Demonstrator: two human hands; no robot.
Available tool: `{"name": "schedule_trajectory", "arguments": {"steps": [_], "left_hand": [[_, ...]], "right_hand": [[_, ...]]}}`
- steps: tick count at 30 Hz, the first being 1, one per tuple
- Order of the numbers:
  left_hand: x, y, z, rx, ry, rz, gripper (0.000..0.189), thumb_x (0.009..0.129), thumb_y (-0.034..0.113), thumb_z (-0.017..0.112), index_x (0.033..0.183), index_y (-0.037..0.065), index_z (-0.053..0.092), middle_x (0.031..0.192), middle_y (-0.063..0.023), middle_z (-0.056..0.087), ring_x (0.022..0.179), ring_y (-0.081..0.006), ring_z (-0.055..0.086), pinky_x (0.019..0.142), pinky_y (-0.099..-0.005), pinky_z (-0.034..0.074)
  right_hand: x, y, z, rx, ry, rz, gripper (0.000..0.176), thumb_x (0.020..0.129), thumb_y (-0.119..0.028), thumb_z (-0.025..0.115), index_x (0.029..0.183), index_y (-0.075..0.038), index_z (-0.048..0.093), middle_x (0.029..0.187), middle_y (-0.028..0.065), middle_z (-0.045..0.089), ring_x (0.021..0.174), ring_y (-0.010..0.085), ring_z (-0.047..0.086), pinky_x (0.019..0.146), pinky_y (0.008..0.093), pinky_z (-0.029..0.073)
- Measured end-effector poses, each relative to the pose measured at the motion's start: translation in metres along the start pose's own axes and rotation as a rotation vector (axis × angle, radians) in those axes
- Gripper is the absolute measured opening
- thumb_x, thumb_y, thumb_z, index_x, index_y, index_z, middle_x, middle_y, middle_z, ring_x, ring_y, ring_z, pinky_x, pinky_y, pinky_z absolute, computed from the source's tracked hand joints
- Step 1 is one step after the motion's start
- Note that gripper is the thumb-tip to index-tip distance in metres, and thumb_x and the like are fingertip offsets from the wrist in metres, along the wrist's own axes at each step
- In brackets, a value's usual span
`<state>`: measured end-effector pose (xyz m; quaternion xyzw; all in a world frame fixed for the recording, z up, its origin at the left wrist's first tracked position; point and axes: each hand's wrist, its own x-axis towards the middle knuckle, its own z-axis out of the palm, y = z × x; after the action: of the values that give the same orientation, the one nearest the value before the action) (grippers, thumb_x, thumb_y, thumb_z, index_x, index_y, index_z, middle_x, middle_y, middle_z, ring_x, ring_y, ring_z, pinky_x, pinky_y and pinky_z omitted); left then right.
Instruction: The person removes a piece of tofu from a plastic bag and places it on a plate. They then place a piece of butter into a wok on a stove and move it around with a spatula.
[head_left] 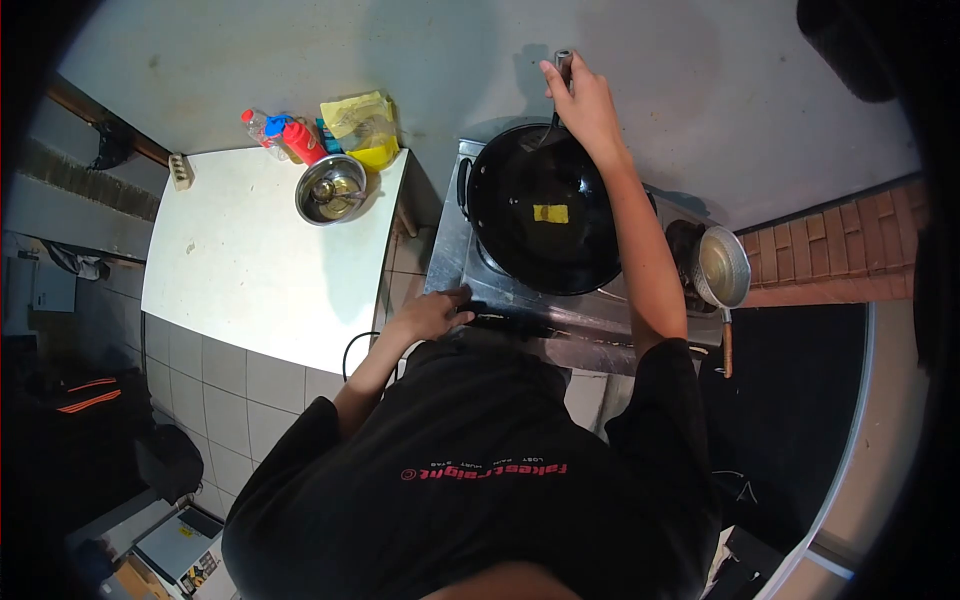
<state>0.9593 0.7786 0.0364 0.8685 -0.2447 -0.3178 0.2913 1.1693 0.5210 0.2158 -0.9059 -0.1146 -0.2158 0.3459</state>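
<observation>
My right hand [583, 100] is wrapped round the handle of a metal spatula [548, 133], held at the far rim of a black wok [510, 240]. The spatula's blade reaches down inside the wok. A small yellow rectangular piece [550, 213] with a brownish patch lies near the middle of the wok's dark, shiny inside. My left hand [432, 314] is at the front left corner of the metal stove [450, 240], its thumb and fingers apart around the dark front edge. The wok stands on the stove, its looped side handle pointing left.
A saucepan [722, 268] with a wooden handle sits right of the wok. On the white table [240, 270] at left stand a steel bowl [331, 190] holding smaller metal items, a red bottle [303, 142], a clear bottle [256, 126] and a yellow bag [363, 130].
</observation>
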Motion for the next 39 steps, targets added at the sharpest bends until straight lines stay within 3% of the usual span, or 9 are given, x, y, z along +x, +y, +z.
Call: {"name": "schedule_trajectory", "arguments": {"steps": [3,5,9,12,15,19,24,27,39], "left_hand": [[-0.001,-0.003,0.001,-0.005,-0.013,-0.008,0.054,0.097,0.048,0.048,0.133,0.009,0.056,0.147,-0.0101,0.044,0.125,-0.0334,0.051,0.105,-0.0408,0.041],[-0.003,0.0,-0.004,-0.007,-0.017,-0.009,0.054,0.097,0.048,0.048,0.133,0.009,0.055,0.147,-0.0096,0.044,0.124,-0.0331,0.052,0.104,-0.0409,0.041],[-0.004,0.005,-0.012,-0.084,-0.043,-0.076,0.053,0.097,0.047,0.049,0.133,0.008,0.056,0.145,-0.0078,0.047,0.123,-0.0322,0.053,0.104,-0.0404,0.041],[-0.001,-0.002,-0.006,-0.067,-0.023,-0.039,0.053,0.097,0.046,0.049,0.132,0.008,0.057,0.144,-0.0074,0.048,0.122,-0.0325,0.053,0.104,-0.0397,0.041],[0.0,-0.004,-0.002,-0.041,-0.012,-0.033,0.053,0.097,0.046,0.049,0.132,0.008,0.057,0.145,-0.0074,0.047,0.122,-0.0331,0.053,0.104,-0.0393,0.041],[0.001,-0.006,0.001,-0.045,0.015,-0.007,0.054,0.097,0.046,0.05,0.134,0.008,0.055,0.144,-0.009,0.047,0.122,-0.0343,0.053,0.104,-0.0398,0.042],[-0.002,0.006,-0.008,-0.051,0.014,-0.033,0.056,0.096,0.046,0.052,0.136,0.007,0.052,0.138,-0.0145,0.052,0.122,-0.0351,0.054,0.103,-0.0402,0.042],[-0.003,0.008,-0.01,-0.062,0.016,-0.023,0.056,0.095,0.045,0.052,0.137,0.007,0.051,0.135,-0.0174,0.054,0.121,-0.0355,0.054,0.103,-0.0405,0.042],[-0.006,0.018,-0.021,-0.049,-0.035,-0.073,0.056,0.096,0.045,0.052,0.138,0.008,0.05,0.134,-0.0187,0.054,0.12,-0.0361,0.054,0.102,-0.0398,0.043]], "right_hand": [[-0.007,-0.011,-0.004,-0.041,-0.05,0.031,0.039,0.095,-0.035,0.054,0.1,0.004,0.056,0.07,0.0232,0.062,0.074,0.0449,0.063,0.07,0.048,0.049],[-0.025,-0.021,-0.011,-0.04,-0.039,-0.006,0.03,0.094,-0.027,0.055,0.098,0.003,0.055,0.063,0.019,0.059,0.067,0.0442,0.06,0.067,0.0446,0.049],[-0.071,-0.022,-0.033,0.096,-0.065,-0.026,0.017,0.092,-0.015,0.055,0.096,0.002,0.054,0.069,0.0169,0.056,0.062,0.0401,0.057,0.063,0.0387,0.048],[-0.098,-0.01,-0.046,0.178,0.019,-0.122,0.005,0.091,-0.004,0.054,0.094,0.0,0.053,0.081,0.0136,0.052,0.06,0.0286,0.057,0.058,0.0313,0.045],[-0.119,-0.001,-0.058,0.363,0.065,0.123,0.006,0.09,0.002,0.052,0.094,0.0,0.055,0.094,0.0088,0.052,0.077,0.0144,0.061,0.065,0.0253,0.051],[-0.139,0.019,-0.064,0.396,0.16,0.074,0.009,0.088,0.004,0.052,0.096,0.001,0.055,0.103,0.0115,0.055,0.086,0.0182,0.063,0.074,0.0278,0.053],[-0.155,0.033,-0.09,0.111,0.05,-0.11,0.015,0.083,0.006,0.052,0.096,-0.001,0.056,0.123,0.0171,0.057,0.097,0.0263,0.063,0.084,0.0326,0.05],[-0.162,0.028,-0.11,0.138,0.001,0.002,0.015,0.082,0.006,0.052,0.096,0.0,0.055,0.122,0.0169,0.058,0.1,0.0288,0.063,0.084,0.0328,0.049],[-0.168,0.036,-0.121,-0.041,-0.074,-0.017,0.018,0.082,0.005,0.054,0.099,0.001,0.055,0.129,0.0151,0.053,0.108,0.0332,0.06,0.089,0.0354,0.049]]}}
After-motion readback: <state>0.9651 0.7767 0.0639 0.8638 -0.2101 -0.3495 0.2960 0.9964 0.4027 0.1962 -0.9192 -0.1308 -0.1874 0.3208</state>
